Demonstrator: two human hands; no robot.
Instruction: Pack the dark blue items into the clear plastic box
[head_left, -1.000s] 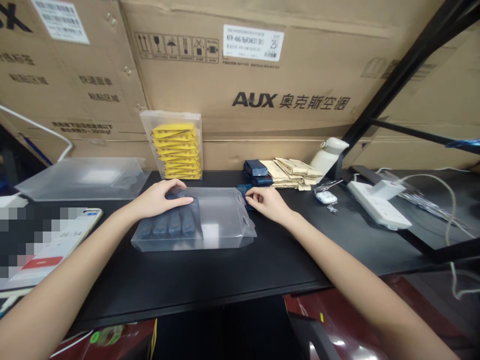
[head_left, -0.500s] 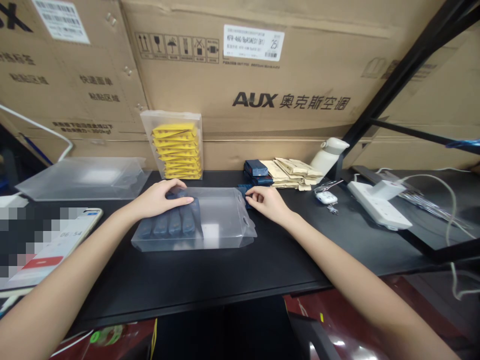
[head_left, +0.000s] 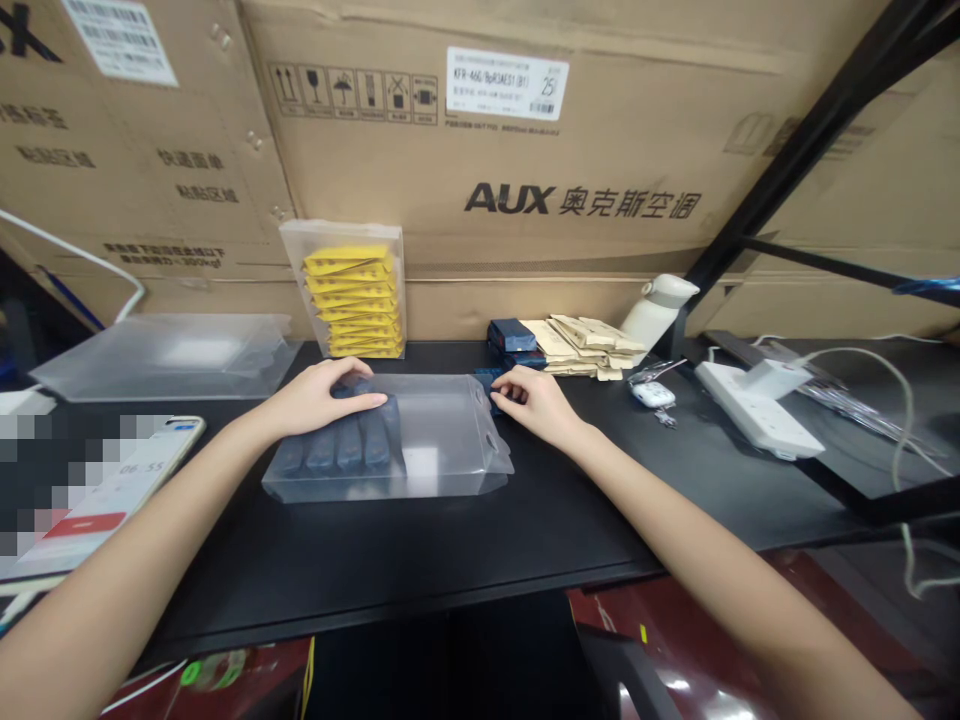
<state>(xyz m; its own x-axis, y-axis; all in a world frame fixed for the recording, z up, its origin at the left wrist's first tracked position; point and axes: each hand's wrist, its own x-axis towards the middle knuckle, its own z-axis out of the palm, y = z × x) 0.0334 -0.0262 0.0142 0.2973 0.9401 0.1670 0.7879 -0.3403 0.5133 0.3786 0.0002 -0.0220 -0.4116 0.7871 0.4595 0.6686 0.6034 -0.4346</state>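
Note:
A clear plastic box [head_left: 442,440] lies on its side on the black tabletop, its end with flaps and cut-outs facing right. Several dark blue packets [head_left: 352,448] stand side by side in its left half. My left hand [head_left: 330,398] grips the box from above at its left part, thumb stretched over the top and fingers over the far side. At the right end, my right hand [head_left: 531,402] is closed on a dark blue packet [head_left: 487,380] that is partly behind the box edge. How far this packet reaches into the box is hard to tell.
Behind stands a clear box of yellow packets [head_left: 352,300]. More dark blue packets [head_left: 513,336] and beige packets [head_left: 585,345] lie beside a white bottle [head_left: 658,312]. A power strip [head_left: 761,410] is right; a flat plastic box [head_left: 169,355] and phone [head_left: 142,480] are left.
The right hand has shifted very slightly with the dark blue packet. The left hand and the clear plastic box stay in place.

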